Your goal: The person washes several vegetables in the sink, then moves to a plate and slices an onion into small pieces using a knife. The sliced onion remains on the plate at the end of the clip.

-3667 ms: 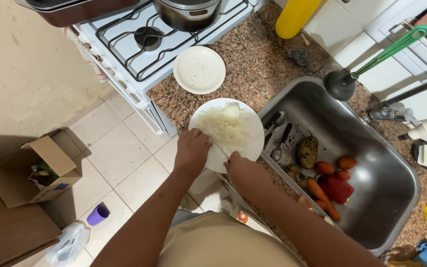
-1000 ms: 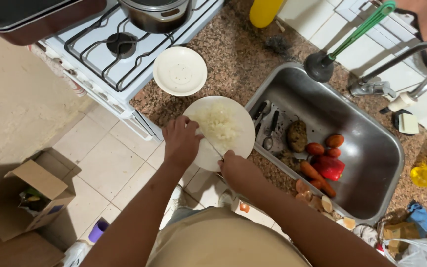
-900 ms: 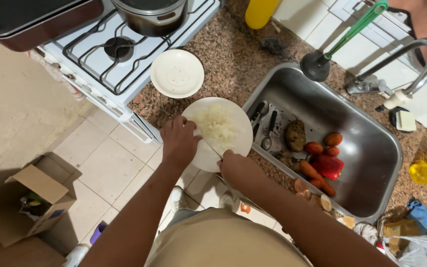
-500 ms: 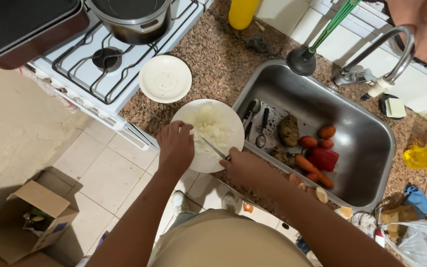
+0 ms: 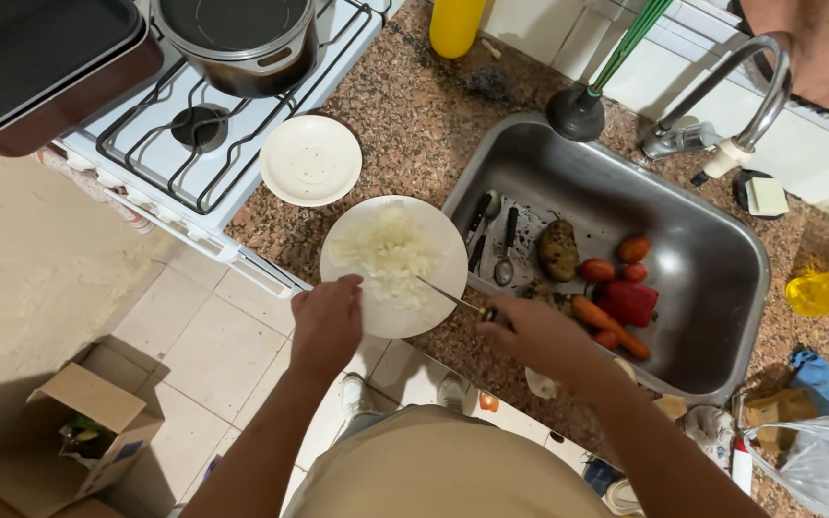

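A white plate (image 5: 443,235) rests on the granite counter edge, heaped with pale chopped food (image 5: 390,254). My left hand (image 5: 326,324) grips the plate's near-left rim. My right hand (image 5: 534,334) holds a knife (image 5: 453,297) by its dark handle, the blade tip lying in the chopped pile.
A steel sink (image 5: 693,216) on the right holds a potato (image 5: 558,249), tomatoes, carrots (image 5: 606,321), a red pepper (image 5: 630,302) and cutlery. An empty white plate (image 5: 311,160) sits by the gas stove (image 5: 194,144) with a pot (image 5: 237,38). A cardboard box (image 5: 79,432) stands on the tiled floor.
The view has shifted, so the plate and sink sit lower and more central. My hands stay at the plate; the knife blade now reaches into the chopped pile.
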